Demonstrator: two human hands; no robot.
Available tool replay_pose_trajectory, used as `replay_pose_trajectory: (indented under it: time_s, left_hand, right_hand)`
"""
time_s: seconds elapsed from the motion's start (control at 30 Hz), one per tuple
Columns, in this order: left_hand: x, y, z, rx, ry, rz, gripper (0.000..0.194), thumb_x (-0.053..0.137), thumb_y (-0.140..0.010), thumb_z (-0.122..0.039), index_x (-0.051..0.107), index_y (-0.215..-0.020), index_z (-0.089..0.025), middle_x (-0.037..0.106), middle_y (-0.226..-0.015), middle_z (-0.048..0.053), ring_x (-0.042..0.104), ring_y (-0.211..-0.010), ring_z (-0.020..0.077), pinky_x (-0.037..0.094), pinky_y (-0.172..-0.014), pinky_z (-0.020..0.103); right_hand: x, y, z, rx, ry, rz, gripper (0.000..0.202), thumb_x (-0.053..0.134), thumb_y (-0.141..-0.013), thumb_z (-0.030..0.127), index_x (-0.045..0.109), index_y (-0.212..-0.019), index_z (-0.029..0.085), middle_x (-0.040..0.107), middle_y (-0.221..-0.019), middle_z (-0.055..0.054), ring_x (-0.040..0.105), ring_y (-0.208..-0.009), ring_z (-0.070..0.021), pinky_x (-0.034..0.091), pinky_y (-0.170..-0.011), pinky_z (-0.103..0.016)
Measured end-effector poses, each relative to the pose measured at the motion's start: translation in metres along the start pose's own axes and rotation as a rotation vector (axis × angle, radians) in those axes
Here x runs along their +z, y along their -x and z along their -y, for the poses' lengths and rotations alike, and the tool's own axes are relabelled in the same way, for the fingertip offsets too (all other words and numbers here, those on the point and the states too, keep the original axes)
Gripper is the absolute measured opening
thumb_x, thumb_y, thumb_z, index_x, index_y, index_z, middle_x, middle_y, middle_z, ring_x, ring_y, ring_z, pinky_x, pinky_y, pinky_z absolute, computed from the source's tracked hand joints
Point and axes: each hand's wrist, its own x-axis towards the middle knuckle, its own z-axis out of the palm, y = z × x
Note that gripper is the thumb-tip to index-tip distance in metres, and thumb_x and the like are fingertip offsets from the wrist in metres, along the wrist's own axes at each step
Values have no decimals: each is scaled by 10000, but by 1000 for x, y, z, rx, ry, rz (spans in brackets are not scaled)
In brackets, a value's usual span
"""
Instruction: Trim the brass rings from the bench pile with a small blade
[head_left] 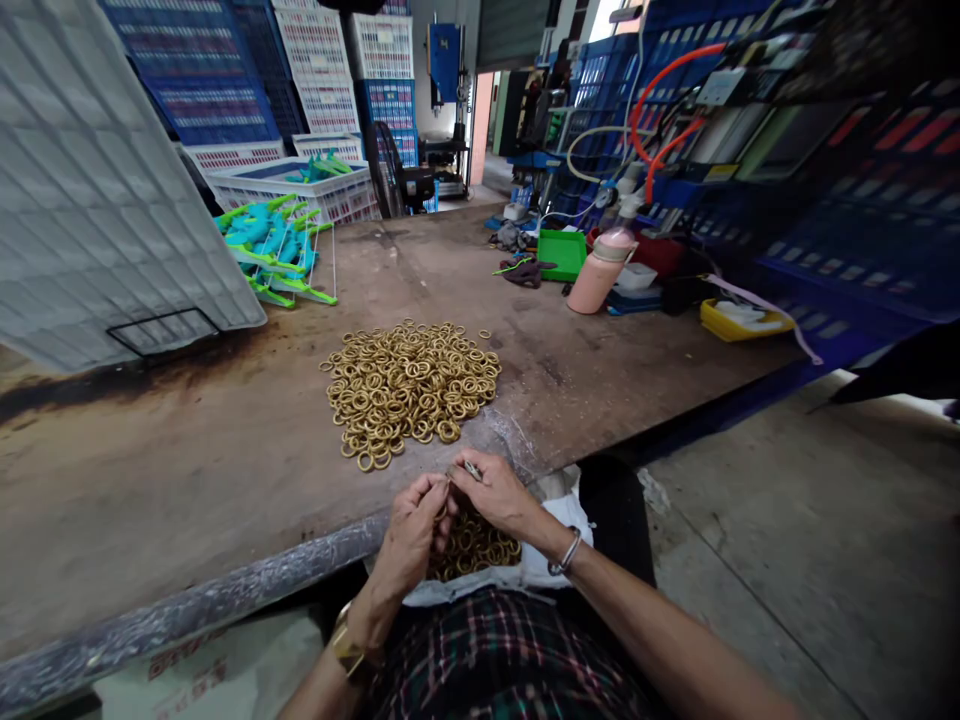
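A heap of brass-coloured rings [412, 385] lies on the brown table. Just in front of it, at the table's near edge, my two hands meet with fingertips close together. My left hand [420, 525] is closed, and a ring seems to show at its fingers. My right hand [491, 490] pinches a small metallic object whose shape I cannot make out. Below both hands, a white sack [559, 550] on the lap holds more rings [480, 545], partly hidden by the hands.
On the table [225, 440] stand a grey-white crate [127, 190] at left, green and turquoise plastic parts [277, 250], a green tray [562, 254], a pink bottle [600, 275] and a yellow tray [742, 322]. Stacked crates [382, 50] are behind.
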Motion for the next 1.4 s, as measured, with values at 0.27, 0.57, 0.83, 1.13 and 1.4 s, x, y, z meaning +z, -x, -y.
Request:
replay_pose_trajectory:
  time_s: [0.27, 0.57, 0.83, 1.13, 1.4]
  left_hand:
    - [4, 1, 0, 0, 39, -28, 293, 565, -746, -454, 498, -734, -170, 483, -598, -44, 367, -422, 43, 253, -356, 146]
    - [5, 0, 4, 47, -95, -70, 320, 532, -764, -487, 504, -719, -171, 475, -537, -46, 357, -397, 50, 284, -376, 163]
    - [4, -1, -1, 115, -217, -97, 327, 546, -753, -484, 519, -666, -170, 459, -471, -51, 363, -374, 57, 291, -389, 176]
    - [21, 28, 1, -181, -103, 154, 285, 564, -761, -424, 553, -665, -156, 521, -532, -18, 359, -371, 42, 233, -357, 172]
    - [1, 11, 51, -618, 455, -267, 117, 610, -745, -208, 562, -768, -104, 629, -653, 63, 594, -520, 118, 407, -413, 186]
  right_hand:
    - [-4, -1, -14, 17, 3, 11, 221, 371, -856, 263, 553, -777, 165, 549, -610, 22, 482, -550, -96, 347, -545, -195]
    - [-2, 5, -22, -182, 522, 156, 197, 424, -697, 76, 550, -806, 183, 591, -714, -13, 521, -655, -134, 292, -592, -224]
    - [-2, 1, -16, -98, 617, 258, 241, 427, -710, 87, 559, -896, 167, 637, -789, -52, 565, -694, -159, 299, -602, -237]
    - [-18, -24, -31, 60, 741, 49, 265, 400, -744, 83, 550, -951, 151, 640, -831, -95, 570, -733, -193, 330, -636, -264]
    - [-2, -39, -31, 2, 656, -111, 179, 451, -820, 205, 504, -990, 197, 635, -925, -61, 573, -817, -184, 340, -662, -252]
